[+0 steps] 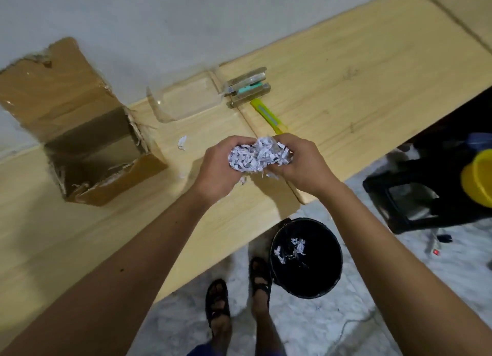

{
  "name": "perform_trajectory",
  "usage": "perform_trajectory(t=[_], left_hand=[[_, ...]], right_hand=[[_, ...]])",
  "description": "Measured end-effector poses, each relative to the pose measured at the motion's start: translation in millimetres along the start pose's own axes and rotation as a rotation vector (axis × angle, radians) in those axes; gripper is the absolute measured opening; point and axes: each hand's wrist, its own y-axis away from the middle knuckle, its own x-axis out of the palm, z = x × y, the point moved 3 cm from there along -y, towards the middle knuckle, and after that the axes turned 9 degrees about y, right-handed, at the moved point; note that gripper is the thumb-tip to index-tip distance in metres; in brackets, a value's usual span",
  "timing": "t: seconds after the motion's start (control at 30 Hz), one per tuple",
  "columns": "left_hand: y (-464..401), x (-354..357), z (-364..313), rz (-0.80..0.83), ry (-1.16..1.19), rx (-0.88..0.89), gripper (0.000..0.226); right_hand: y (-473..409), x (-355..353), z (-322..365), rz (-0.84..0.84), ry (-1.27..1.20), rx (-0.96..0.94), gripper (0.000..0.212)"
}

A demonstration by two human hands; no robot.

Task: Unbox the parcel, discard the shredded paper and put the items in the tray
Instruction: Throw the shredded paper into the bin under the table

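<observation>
I have the wad of shredded paper (258, 155) cupped over the counter (346, 89), left hand (221, 166) and right hand (300, 163) both curled closed around it. I'd keep it pressed together, carry it straight over the black bin (306, 257) on the floor below, and release low. Stray scraps (182, 142) lie near the open box (87, 147).

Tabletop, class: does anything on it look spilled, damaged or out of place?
Yes. A few stray scraps of shredded paper lie on the wooden table between the cardboard box and the hands, dropped short of the black bin. The box's opened edges are ragged and torn.
</observation>
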Motion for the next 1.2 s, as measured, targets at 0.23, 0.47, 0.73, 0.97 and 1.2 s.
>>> perform_trajectory(t=[0.23,0.47,0.73,0.97,1.2], left_hand=[[26.0,128.5,-5.6,0.308,-0.009,-0.013,0.059],[86.3,247.3,32.9,0.497,-0.028,0.01,0.053],[140.6,287.5,77.2,0.624,-0.071,-0.126,0.072],[147.9,286.2,76.1,0.651,-0.164,-0.108,0.083],[147.4,277.4,78.1,0.591,-0.127,-0.108,0.073]], right_hand=[[110.8,-50.6,-77.1,-0.123,0.07,0.226,0.042],[225.4,-49.1,-174.6,-0.164,0.051,0.418,0.043],[289.2,-3.3,-236.7,-0.068,0.03,0.507,0.067],[308.6,5.4,-251.8,-0.05,-0.041,0.527,0.07],[309.2,0.9,-242.3,-0.141,-0.118,0.502,0.056]])
